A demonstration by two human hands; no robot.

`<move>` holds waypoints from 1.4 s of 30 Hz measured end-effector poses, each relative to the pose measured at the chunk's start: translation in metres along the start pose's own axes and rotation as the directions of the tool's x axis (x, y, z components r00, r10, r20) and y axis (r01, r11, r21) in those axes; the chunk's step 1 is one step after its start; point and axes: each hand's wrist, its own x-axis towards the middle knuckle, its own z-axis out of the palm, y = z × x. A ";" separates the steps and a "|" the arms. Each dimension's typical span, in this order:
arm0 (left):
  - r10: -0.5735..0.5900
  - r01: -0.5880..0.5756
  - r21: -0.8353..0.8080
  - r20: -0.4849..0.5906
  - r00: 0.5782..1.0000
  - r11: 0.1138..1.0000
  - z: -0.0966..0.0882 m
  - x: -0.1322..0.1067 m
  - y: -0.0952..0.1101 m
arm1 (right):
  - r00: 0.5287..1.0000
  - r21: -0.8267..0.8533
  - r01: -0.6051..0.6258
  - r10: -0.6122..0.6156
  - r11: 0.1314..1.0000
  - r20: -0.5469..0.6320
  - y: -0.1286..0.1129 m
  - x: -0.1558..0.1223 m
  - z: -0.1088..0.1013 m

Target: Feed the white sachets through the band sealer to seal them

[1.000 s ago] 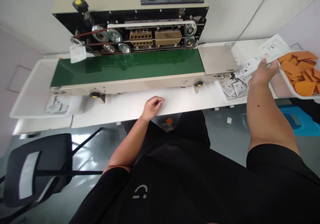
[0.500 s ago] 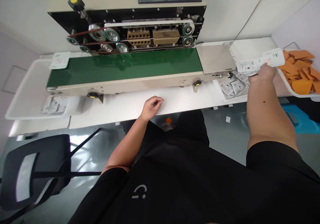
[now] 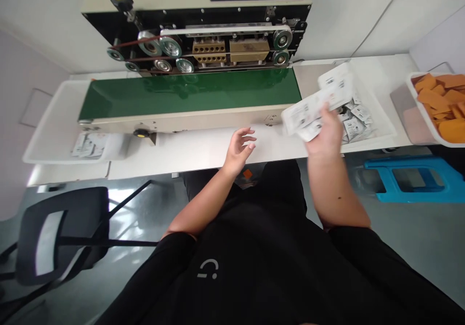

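Several white printed sachets (image 3: pixel 308 109) are gripped in my right hand (image 3: pixel 326 132), fanned out and a little blurred, in front of the right end of the machine. They hide part of its metal plate. Behind that hand, a white bin (image 3: pixel 381 121) holds more loose sachets (image 3: pixel 358 121). My left hand (image 3: pixel 240 148) is empty, fingers apart and curved, over the white tabletop by the front edge. Just beyond it runs the green belt (image 3: pixel 189 92) of a band sealing machine (image 3: pixel 196 10), and no sachet lies on the visible belt.
On the left, a white bin (image 3: pixel 43 131) holds sachets (image 3: pixel 89 145). A tub (image 3: pixel 412 90) of orange packets (image 3: pixel 443 102) stands far right. A blue stool (image 3: pixel 410 179) and a black chair (image 3: pixel 65 228) are on the floor. A black knob (image 3: pixel 141 132) juts from the conveyor's front.
My right hand has come left from above the right bin, bringing the sachets to the conveyor's end. The left hand has moved slightly right and its fingers have spread. The view has shifted.
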 end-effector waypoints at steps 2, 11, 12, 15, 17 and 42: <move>0.059 -0.059 -0.001 -0.044 0.997 0.998 0.021 0.005 0.005 | 0.996 -0.123 -0.035 0.045 0.992 0.076 0.047 -0.037 0.012; 0.040 -0.008 0.137 -0.229 0.973 0.990 0.033 0.010 -0.021 | 0.934 -0.383 0.088 0.058 0.920 0.352 0.138 -0.081 0.030; 0.028 -0.002 0.113 -0.227 0.973 0.994 0.031 0.009 -0.023 | 0.926 -0.386 0.102 0.053 0.917 0.373 0.139 -0.080 0.029; -0.007 0.015 0.035 -0.205 0.979 0.999 0.025 0.007 -0.025 | 0.925 -0.378 0.127 0.028 0.917 0.379 0.140 -0.074 0.025; 0.000 0.006 0.032 -0.187 0.982 0.999 0.023 0.008 -0.026 | 0.937 -0.359 0.126 0.008 0.925 0.350 0.141 -0.069 0.022; 0.184 -0.155 0.214 -0.125 0.975 0.965 -0.020 -0.002 -0.052 | 0.457 -0.380 0.743 -0.003 0.551 0.889 0.149 -0.028 -0.018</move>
